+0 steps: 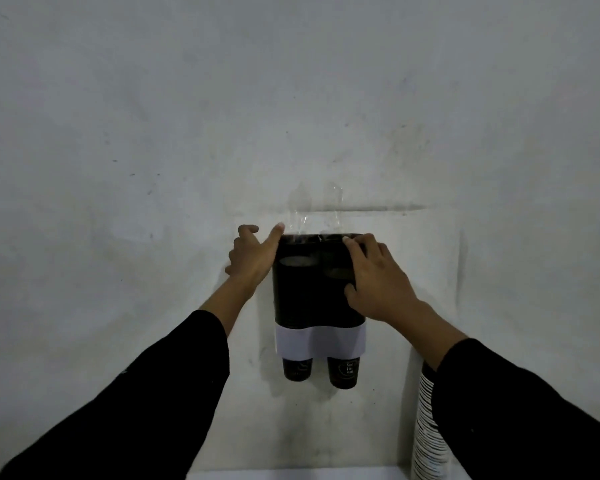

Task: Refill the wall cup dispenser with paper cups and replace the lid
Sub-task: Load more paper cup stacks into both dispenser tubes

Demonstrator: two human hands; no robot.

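A person in black sleeves braces both hands on a wall cup dispenser (317, 299) fixed to a scuffed grey wall (153, 133), apparently to seat its clear lid (312, 233) at the top. The left hand (252, 256) lies spread against the dispenser's upper left corner and the wall beside it, while the right hand (374, 282) presses loosely curled fingers on the upper right front, neither closed around anything visible. The see-through dispenser looks filled with two dark stacks of paper cups (303, 292), banded in white (319, 342) low down, one cup (343, 372) poking from each outlet; a striped spare stack (426, 427) stands nearer, at right.
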